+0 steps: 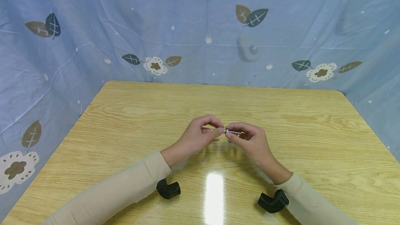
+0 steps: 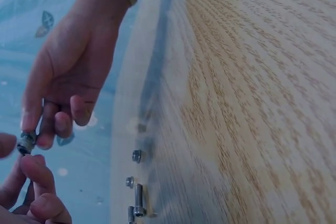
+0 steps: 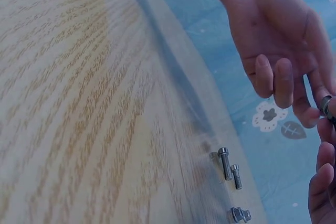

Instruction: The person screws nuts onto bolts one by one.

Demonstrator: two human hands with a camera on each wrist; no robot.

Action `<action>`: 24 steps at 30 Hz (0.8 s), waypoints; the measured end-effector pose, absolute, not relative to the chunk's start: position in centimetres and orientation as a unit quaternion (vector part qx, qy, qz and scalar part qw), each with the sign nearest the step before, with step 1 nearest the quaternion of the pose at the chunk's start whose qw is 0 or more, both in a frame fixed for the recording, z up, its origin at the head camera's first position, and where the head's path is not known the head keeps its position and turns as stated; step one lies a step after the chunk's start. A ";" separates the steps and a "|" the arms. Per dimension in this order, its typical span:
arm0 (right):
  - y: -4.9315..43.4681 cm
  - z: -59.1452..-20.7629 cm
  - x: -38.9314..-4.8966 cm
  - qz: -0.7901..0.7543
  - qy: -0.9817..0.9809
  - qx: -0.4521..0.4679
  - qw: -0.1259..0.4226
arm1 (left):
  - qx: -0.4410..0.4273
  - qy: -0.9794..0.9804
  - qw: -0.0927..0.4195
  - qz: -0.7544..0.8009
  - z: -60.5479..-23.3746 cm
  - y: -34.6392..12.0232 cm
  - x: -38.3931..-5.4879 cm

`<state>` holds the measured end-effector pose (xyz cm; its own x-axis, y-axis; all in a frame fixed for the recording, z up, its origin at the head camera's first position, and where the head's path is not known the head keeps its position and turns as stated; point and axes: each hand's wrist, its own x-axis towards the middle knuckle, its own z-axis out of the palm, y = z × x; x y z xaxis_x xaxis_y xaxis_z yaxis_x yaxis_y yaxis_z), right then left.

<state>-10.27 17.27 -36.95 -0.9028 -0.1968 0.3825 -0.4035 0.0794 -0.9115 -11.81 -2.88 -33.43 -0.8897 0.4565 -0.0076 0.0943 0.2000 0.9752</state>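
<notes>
Above the table, my left hand (image 1: 201,133) and right hand (image 1: 251,141) meet fingertip to fingertip at a small metal bolt (image 1: 235,133). Its thin shank points right, under the curve of the right fingers. A wider nut-like collar (image 1: 226,131) shows between the two thumbs. Both hands pinch this piece with thumb and forefinger. In the left wrist view, the collar (image 2: 26,142) sits at the left fingertips, the other left fingers loosely curled. The right wrist view shows only part of the held piece (image 3: 326,106), at its right edge.
On the wooden table (image 1: 156,107) below the hands lie a longer bolt (image 3: 224,162), a shorter bolt (image 3: 237,177) and metal nuts (image 3: 240,214). A patterned blue cloth (image 1: 200,27) hangs behind the table. Black wrist mounts (image 1: 168,189) jut from both sleeves.
</notes>
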 end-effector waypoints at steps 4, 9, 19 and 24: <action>17.3 -36.9 -10.2 0.644 -0.736 0.196 0.079 | 0.174 0.763 0.151 0.604 -33.4 -2.9 -11.8; 17.2 -36.8 -10.1 0.644 -0.735 0.197 0.075 | 0.188 0.764 0.138 0.602 -33.4 -3.0 -11.8; 17.2 -36.7 -10.2 0.646 -0.732 0.202 0.078 | 0.166 0.759 0.156 0.610 -33.5 -2.9 -11.9; 17.2 -36.7 -10.2 0.648 -0.730 0.202 0.078 | 0.165 0.760 0.155 0.609 -33.4 -3.0 -11.8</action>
<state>-10.25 17.19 -36.74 -0.9063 -0.1929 0.3761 -0.3963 0.0782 -0.9148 -11.80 -2.96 -33.36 -0.8975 0.4397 -0.0345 0.0619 0.2030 0.9772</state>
